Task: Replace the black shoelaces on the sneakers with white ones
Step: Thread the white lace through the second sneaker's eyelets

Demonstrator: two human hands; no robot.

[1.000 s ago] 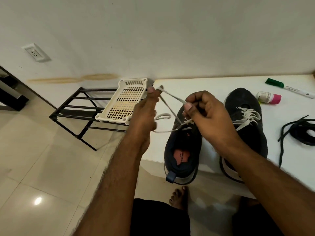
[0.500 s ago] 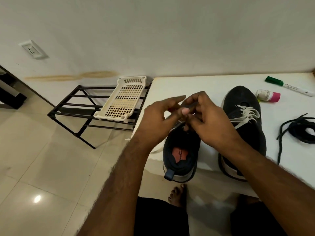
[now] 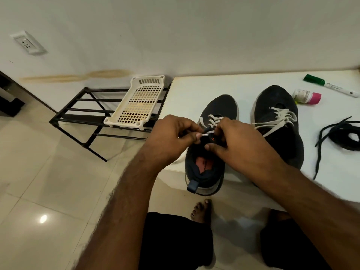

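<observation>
1. At the far left, the wall socket sits where it did 0.5 s ago.
2. The black rack stands on the floor, with the cream perforated tray lying on it, just beside the white table; neither has moved.
3. My left hand is curled, thumb and forefinger pinching the tip of the white lace at the upper eyelets. 0.5 s ago this hand was higher with its fingers more spread; now it has dropped and closed on the lace end.
4. The left sneaker stands on the table's near edge, its heel overhanging. Its toe and 3 or so lace crossings, hidden before, now show.
5. My right hand grips that shoe's tongue, thumb below; it has lowered too.
6. The right sneaker rests beside it, already laced in white, unchanged.
7. Beyond lie a small pink-capped bottle and a green-capped marker.
8. At the far right, the removed black laces lie bundled on the table.
</observation>
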